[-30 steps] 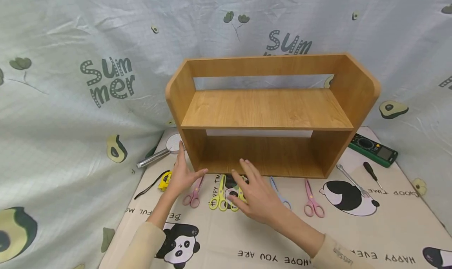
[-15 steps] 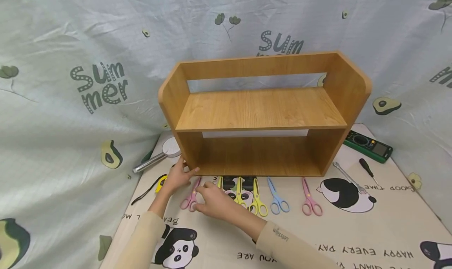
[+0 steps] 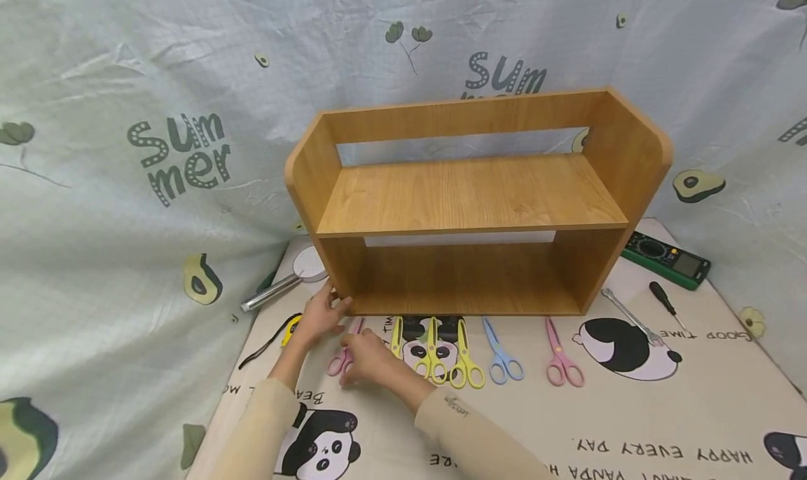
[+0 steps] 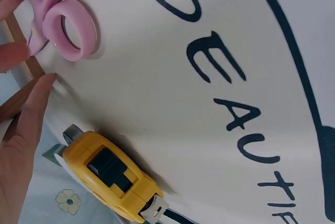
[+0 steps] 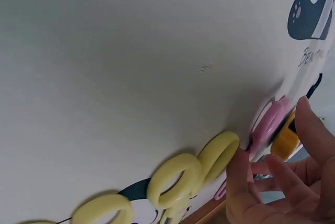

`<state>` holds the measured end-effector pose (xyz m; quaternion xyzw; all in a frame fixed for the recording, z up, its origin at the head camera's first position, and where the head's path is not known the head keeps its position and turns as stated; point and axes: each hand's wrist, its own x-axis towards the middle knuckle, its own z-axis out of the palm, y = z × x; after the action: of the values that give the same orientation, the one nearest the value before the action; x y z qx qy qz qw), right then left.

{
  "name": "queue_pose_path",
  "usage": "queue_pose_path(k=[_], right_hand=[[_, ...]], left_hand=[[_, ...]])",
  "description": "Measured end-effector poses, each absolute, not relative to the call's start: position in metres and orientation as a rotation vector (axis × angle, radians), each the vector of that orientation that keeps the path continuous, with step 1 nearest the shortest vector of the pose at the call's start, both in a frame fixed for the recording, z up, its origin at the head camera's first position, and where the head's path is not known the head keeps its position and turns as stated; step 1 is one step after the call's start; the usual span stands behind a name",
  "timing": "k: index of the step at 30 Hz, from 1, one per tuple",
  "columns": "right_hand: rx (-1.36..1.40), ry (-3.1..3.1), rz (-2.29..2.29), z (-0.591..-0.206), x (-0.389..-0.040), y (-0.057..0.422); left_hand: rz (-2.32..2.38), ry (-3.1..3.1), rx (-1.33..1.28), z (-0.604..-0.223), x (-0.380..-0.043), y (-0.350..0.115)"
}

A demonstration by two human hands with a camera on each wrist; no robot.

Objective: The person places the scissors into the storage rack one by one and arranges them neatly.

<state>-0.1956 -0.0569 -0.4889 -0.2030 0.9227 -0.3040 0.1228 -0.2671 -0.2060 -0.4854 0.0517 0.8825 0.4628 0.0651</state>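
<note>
A two-tier wooden desktop shelf (image 3: pixel 473 196) stands at the back of the table. At its lower left front corner my left hand (image 3: pixel 320 317) grips the side panel, thumb in front and fingers on the outer side. My right hand (image 3: pixel 373 359) hovers at the left pink scissors (image 3: pixel 342 354) with bent fingers, partly hiding them. In the right wrist view its fingers spread beside yellow scissors (image 5: pixel 191 174) and hold nothing visible; contact is hard to tell. A yellow tape measure (image 4: pixel 112 174) lies near the left hand in the left wrist view.
Blue scissors (image 3: pixel 494 340) and another pair of pink scissors (image 3: pixel 553 340) lie before the shelf. On the right are a wrench (image 3: pixel 627 315), a screwdriver (image 3: pixel 663 299) and a green multimeter (image 3: pixel 668 259). A round-headed tool with a metal handle (image 3: pixel 272 292) lies left.
My left hand has moved down onto the shelf's lower left corner. My right hand has swept left, from over the yellow scissors to the left pink scissors. The view has shifted slightly.
</note>
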Motion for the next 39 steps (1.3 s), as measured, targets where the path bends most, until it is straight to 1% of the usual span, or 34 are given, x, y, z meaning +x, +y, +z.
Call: queue_pose_path(k=[15,31,39], right_hand=[[-0.558,2.806,-0.622,-0.494,-0.2,-0.071],[-0.587,2.832,-0.579,-0.49,-0.202,-0.078],[-0.556,2.829,-0.629,-0.493,-0.203,-0.079]], left_hand=[[1.421,2.589,0.086,-0.482,-0.266,-0.205],[1.404,2.598,0.093,-0.482,-0.266,-0.204],[1.442,2.559,0.086,-0.481,-0.265,-0.205]])
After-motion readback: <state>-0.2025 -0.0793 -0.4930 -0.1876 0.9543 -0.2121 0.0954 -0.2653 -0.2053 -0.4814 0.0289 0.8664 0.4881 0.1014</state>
